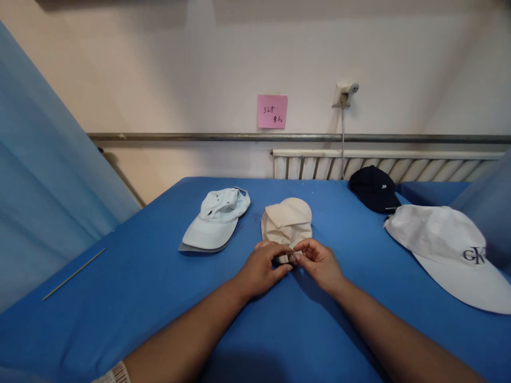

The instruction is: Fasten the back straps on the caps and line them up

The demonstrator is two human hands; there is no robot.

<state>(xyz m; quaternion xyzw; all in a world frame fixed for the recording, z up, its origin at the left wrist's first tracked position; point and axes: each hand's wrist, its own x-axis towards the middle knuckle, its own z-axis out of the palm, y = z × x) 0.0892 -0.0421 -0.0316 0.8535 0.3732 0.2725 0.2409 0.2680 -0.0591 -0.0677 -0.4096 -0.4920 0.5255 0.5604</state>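
A beige baseball cap (288, 219) lies in the middle of the blue-covered table, its brim pointing away from me and its back strap toward me. My left hand (263, 267) grips the strap on the left, with thumb and fingers curled round it. From the right, my right hand (319, 265) pinches the strap's end near a small metal buckle (292, 257). Part of the strap is hidden behind my fingers. To the left of my hands rests a pale blue baseball cap (217, 221) with a small dark logo.
A white cap with dark letters (443, 234) lies at the right, with a navy cap (373, 189) behind it. A thin stick (74, 274) is on the blue cover (159, 298) at left. Blue curtains (48, 149) hang at the side; a radiator (319, 165) stands behind.
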